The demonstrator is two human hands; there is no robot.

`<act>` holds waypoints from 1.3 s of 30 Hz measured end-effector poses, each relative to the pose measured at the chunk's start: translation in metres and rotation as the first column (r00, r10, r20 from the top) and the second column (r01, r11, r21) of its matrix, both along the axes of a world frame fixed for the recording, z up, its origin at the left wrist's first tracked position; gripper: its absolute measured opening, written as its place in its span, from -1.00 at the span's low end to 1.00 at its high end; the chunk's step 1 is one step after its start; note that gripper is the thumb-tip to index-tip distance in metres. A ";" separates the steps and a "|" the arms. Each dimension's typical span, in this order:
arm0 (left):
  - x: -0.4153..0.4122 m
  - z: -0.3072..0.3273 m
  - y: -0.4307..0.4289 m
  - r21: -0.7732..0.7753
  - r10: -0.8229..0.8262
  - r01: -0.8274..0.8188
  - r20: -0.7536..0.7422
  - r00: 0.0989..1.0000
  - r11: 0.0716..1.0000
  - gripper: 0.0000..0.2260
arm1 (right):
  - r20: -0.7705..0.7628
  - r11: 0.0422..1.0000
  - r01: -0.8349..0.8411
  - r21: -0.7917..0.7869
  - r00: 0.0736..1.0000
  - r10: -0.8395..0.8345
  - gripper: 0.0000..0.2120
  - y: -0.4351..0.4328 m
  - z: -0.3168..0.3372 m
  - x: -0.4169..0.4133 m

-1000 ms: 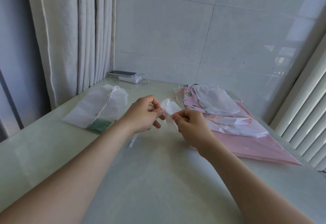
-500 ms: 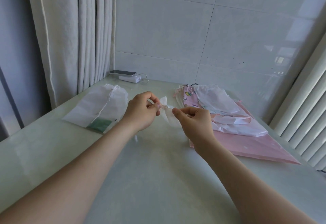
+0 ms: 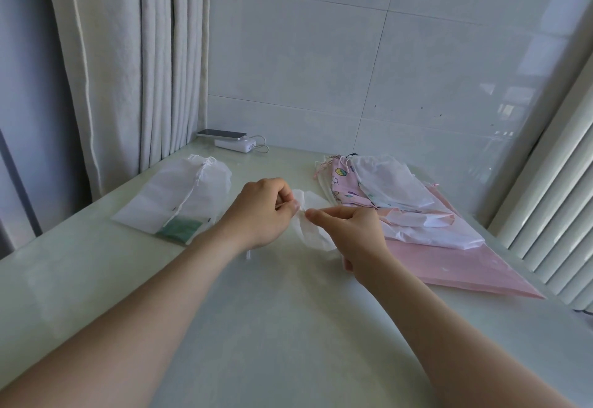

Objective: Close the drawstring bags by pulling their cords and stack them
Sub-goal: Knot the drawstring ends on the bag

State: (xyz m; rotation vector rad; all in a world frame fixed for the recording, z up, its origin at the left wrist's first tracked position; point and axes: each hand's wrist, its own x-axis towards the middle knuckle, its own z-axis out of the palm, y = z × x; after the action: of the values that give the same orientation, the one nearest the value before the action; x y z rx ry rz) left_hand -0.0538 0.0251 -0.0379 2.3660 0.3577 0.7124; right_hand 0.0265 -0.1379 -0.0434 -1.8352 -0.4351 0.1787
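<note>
White bag (image 3: 316,235) cinched tighter, pinched btwn L hand (image 3: 260,212) & R hand (image 3: 356,231).

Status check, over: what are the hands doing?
Left hand and right hand both pinch small white drawstring bag. Bag not yet stacked. Nothing in the way.

Single view, head-worn, wide-angle. It faces forward and down across the worktop (image 3: 288,327) toward the tiled wall (image 3: 321,70). The left hand (image 3: 260,212) and right hand (image 3: 356,231) sit mid-frame at arm's reach. A curtain (image 3: 128,54) bounds the left edge, slatted blinds (image 3: 552,183) the right.
</note>
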 end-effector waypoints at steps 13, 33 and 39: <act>-0.005 0.012 -0.015 -0.389 -0.117 0.136 0.072 0.991 0.911 -0.79 | 0.031 0.990 -0.054 -0.129 0.998 0.059 -0.85 0.000 -0.004 0.002; 0.006 -0.002 -0.022 -0.431 -0.197 0.190 0.029 0.980 0.882 -0.77 | 0.368 0.992 -0.124 -0.018 0.922 0.122 -0.81 0.006 -0.001 -0.003; 0.008 -0.005 -0.021 -0.363 -0.205 0.208 0.047 0.978 0.908 -0.81 | 0.347 0.990 -0.132 0.042 0.931 0.110 -0.82 0.003 0.000 -0.004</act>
State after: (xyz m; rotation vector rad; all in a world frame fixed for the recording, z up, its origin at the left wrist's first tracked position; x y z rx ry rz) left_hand -0.0455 0.0037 -0.0428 2.0078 0.2099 0.5040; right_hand 0.0228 -0.1350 -0.0437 -1.7791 -0.7915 -0.0760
